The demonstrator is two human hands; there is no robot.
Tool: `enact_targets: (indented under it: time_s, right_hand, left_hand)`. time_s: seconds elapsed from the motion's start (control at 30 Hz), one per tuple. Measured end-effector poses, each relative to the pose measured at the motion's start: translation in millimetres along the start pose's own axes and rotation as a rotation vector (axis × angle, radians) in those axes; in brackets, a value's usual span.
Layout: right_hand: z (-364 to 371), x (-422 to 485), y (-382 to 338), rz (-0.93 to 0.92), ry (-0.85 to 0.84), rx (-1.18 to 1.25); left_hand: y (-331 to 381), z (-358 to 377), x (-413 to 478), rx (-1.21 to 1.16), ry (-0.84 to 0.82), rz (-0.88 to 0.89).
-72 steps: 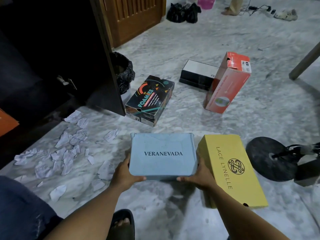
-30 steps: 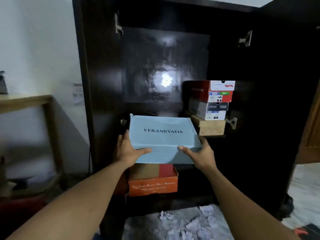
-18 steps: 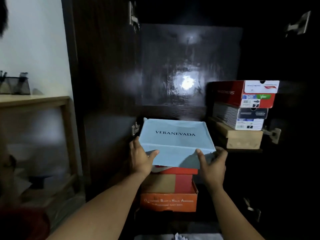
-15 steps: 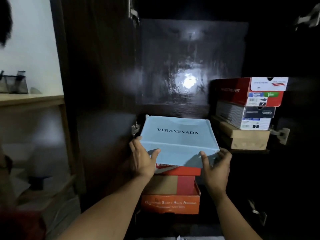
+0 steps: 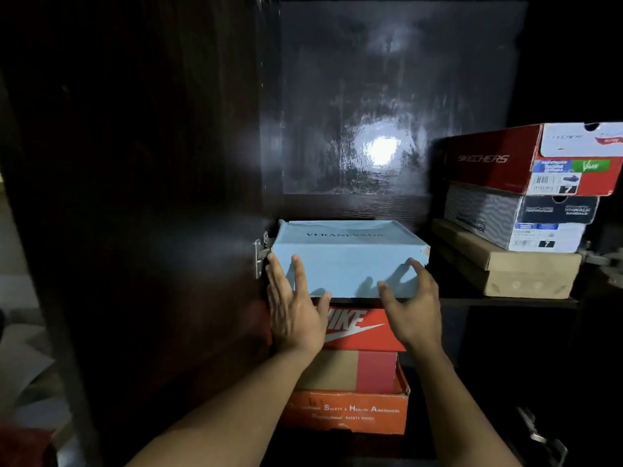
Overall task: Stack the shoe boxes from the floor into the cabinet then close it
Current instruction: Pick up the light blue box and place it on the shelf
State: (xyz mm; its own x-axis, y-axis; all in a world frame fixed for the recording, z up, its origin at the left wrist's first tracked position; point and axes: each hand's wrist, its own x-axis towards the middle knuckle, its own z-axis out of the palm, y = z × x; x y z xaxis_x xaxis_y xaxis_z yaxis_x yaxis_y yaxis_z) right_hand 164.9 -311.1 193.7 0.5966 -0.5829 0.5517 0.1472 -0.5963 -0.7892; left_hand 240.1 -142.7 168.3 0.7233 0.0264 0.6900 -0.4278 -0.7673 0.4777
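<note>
Both hands are open, with fingers straight and spread, and neither has hold of anything. The left hand [image 5: 296,308] lays its fingers up against the front face of the pale blue shoe box [image 5: 347,261], near that face's left edge. The right hand [image 5: 413,308] reaches to the same face near its lower right corner. Its fingers cast shadows on the cardboard, and I cannot tell whether they touch it.

The blue box sits level inside the dark cabinet [image 5: 371,96], just ahead of the fingertips, on top of a red Nike box [image 5: 360,328] that shows between the two hands. Below the wrists, under the Nike box, lies an orange box [image 5: 347,409] with white print. A metal hinge [image 5: 259,257] sits just left of the left fingertips.

Right of the right hand and slightly higher, three more boxes are stacked on a shelf: a red Skechers box [image 5: 499,160] on top, a grey and black box [image 5: 515,220] under it, and a plain tan box [image 5: 512,271] at the bottom.
</note>
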Motion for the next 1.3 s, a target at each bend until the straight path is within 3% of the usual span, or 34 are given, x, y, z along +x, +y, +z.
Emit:
enact_targets:
  time_s: [0.4,0.77,0.93,1.13,1.3]
  right_hand:
    - [19.7,39.3,20.7,0.013,-0.202,-0.297]
    - [29.2,66.0,17.6,0.058,-0.390,-0.584]
    - [24.7,91.7,7.1,0.213,-0.572,-0.636]
    - [12.8,41.2,-7.9,0.086,-0.578,-0.560]
    - [-46.4,-14.0,-23.2,0.113,-0.476,-0.455]
  left_hand:
    - [-24.2,13.4,39.6,0.160,-0.192,0.088]
    - [-7.0,22.7,72.2,0.211,-0.437,-0.179]
    - [-11.2,-1.3,80.5,0.002,-0.604,-0.187]
    - [-1.8,-53.9,53.3,-0.084,-0.652,-0.121]
    - [2.7,-79.5,-10.3,-0.060,-0.671,-0.024]
